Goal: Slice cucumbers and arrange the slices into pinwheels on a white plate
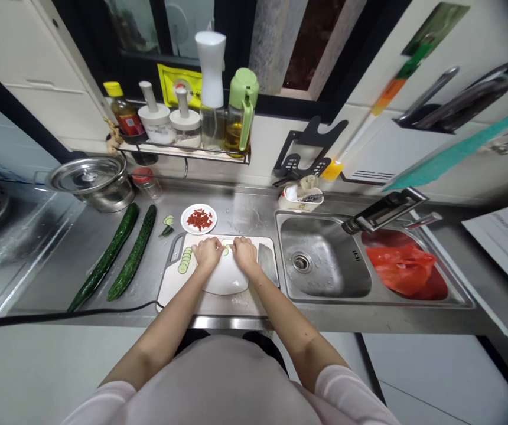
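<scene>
A white plate lies on the light cutting board, under my wrists. Both hands meet at its far edge, where pale green cucumber slices show between them. The fingers of my left hand are bent and pressed together at the slices. My right hand is likewise closed, its fingertips at the slices from the other side. On the left of the board is an overlapping row of cucumber slices. A broad knife blade rests at the board's right; its handle is hidden behind my right forearm.
Two whole cucumbers lie to the left, near cucumber end pieces. Behind the board stands a small dish of chopped red bits. A sink is at right, a lidded steel pot at back left. A black cable crosses the counter.
</scene>
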The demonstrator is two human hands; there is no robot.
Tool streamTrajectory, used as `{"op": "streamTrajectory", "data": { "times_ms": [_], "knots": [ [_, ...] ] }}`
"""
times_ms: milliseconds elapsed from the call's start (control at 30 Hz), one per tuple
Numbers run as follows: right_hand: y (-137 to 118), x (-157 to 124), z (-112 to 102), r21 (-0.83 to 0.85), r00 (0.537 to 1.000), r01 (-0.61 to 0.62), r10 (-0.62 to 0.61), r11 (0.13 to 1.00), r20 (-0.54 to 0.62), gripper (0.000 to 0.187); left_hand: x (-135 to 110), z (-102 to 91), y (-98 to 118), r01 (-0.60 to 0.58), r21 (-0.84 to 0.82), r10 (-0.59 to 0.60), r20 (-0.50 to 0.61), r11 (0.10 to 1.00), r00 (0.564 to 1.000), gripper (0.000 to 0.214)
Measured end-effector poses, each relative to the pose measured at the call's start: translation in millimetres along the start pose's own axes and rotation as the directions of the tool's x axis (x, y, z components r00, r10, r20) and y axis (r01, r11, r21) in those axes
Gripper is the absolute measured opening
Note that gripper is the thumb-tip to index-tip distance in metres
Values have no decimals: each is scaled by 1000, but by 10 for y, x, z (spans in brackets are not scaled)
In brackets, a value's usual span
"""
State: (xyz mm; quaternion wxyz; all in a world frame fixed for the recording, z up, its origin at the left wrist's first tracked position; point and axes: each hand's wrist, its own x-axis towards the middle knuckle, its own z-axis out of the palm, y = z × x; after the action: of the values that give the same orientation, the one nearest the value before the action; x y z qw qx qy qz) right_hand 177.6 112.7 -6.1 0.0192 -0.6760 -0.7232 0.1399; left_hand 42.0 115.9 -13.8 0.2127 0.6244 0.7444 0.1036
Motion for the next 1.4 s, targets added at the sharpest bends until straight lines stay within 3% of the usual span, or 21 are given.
{"op": "streamTrajectory", "data": {
  "times_ms": [600, 1200, 1400],
  "knots": [
    [6, 9, 11, -30, 1000, 2, -2, 1000, -10, 20, 5, 24, -9, -13, 0, 13, -15, 1000, 1000, 19],
    [-126, -206, 78, -15, 998, -51, 50, 999, -27, 23, -18, 1, 17, -6, -5, 6, -1, 1000, 1000, 18],
    [-100, -247, 86, 14, 995, -56, 57, 998, -82, 25, -37, 0, 17, -19, -8, 19, -17, 1000, 1000, 19]
  ]
}}
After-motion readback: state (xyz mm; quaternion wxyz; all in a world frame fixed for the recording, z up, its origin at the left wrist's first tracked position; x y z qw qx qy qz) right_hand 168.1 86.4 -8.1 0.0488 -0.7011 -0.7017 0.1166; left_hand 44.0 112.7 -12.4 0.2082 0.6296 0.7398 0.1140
